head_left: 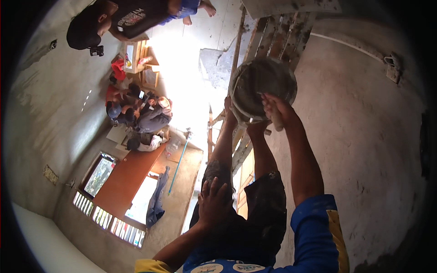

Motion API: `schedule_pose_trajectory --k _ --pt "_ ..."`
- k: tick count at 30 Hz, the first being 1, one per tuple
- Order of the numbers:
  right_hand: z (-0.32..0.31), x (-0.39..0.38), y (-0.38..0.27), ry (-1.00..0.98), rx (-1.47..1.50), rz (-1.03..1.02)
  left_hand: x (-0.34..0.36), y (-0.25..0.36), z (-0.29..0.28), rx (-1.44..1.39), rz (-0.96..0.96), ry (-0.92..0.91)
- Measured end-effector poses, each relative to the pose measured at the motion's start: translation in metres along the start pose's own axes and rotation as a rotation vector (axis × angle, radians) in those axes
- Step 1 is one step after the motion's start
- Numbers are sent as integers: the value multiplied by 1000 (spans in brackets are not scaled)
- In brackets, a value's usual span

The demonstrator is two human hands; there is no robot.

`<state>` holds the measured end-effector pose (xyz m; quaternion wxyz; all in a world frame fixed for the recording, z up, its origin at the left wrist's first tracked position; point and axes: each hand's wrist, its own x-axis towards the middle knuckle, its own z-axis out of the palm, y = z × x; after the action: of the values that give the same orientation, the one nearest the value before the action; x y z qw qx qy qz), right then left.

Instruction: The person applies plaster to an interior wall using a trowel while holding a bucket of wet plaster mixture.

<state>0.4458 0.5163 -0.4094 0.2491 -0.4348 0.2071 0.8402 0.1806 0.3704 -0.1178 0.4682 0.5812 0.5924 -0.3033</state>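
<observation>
My right hand (275, 108) grips the pale handle of a tool (278, 122), probably a trowel; its head sits inside a round bucket (243, 84) holding dark grey, wet-looking material. The bucket stands at my bare feet on a narrow, mortar-spattered wooden scaffold (264, 38). My left hand (214, 200) lies on my left thigh near the knee, fingers spread and holding nothing. My legs stretch from the lower edge toward the bucket.
A rough grey wall (346, 150) fills the right. At upper left, a person (127, 20) is seen from above; several people (136, 109) cluster below beside wooden boxes (134, 57). An orange-brown board (125, 177), a teal pole (180, 164) and dark cloth (157, 200) lie farther down.
</observation>
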Motion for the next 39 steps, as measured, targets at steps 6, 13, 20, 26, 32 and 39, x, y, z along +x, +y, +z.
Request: schedule_pose_trajectory --k 6,13,20,26,32,39 --pt "46 -92 -5 326 -679 73 1 -2 -6 6 -23 2" --pt "-63 12 3 698 -1912 -178 11 -1 -2 4 10 -28" --pt "-10 -59 33 733 -2031 -325 1 -5 -2 7 -48 -5" --pt "-95 -6 60 1010 -1861 -416 10 -1 3 11 37 -5" --pt "-42 31 77 763 -1643 -586 8 -5 -2 80 10 -44" --pt "-72 -18 78 778 -1511 -650 10 -9 1 75 59 -18"
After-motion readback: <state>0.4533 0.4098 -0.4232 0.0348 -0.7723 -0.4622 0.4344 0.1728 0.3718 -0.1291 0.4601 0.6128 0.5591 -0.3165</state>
